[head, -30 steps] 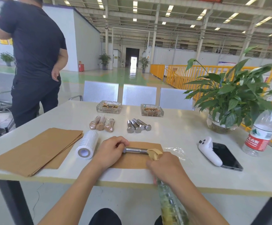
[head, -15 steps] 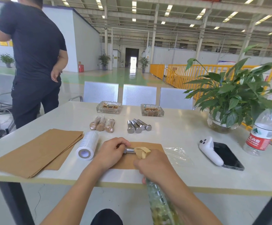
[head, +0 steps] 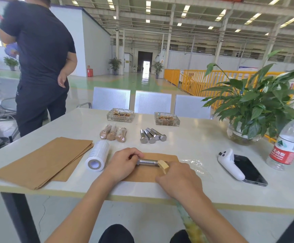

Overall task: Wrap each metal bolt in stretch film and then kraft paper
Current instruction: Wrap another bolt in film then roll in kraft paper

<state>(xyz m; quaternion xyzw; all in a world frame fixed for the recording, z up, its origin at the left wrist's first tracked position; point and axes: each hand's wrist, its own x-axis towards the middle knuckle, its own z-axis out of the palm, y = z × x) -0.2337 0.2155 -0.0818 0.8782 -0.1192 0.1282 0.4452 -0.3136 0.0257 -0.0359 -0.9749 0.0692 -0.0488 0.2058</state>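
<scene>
A metal bolt (head: 147,162) lies across a kraft paper sheet (head: 169,157) near the table's front edge. My left hand (head: 123,163) grips the bolt's head end. My right hand (head: 179,179) pinches a strip of kraft paper (head: 163,166) curled over the bolt's other end. A piece of stretch film (head: 193,163) lies flat just right of the sheet. The stretch film roll (head: 98,157) lies left of my left hand. Behind are three wrapped bolts (head: 113,133) and three bare bolts (head: 152,135).
A stack of kraft paper (head: 42,159) covers the table's left part. Two glass trays (head: 120,115) (head: 166,119) stand at the back. A white controller (head: 229,163), a phone (head: 249,170), a water bottle (head: 288,142) and a potted plant (head: 253,109) are on the right. A person (head: 41,64) stands at the far left.
My right hand slid left along the bolt with the paper strip, then back right, so more of the bolt's shank shows again. My left hand has stayed on the head end.
</scene>
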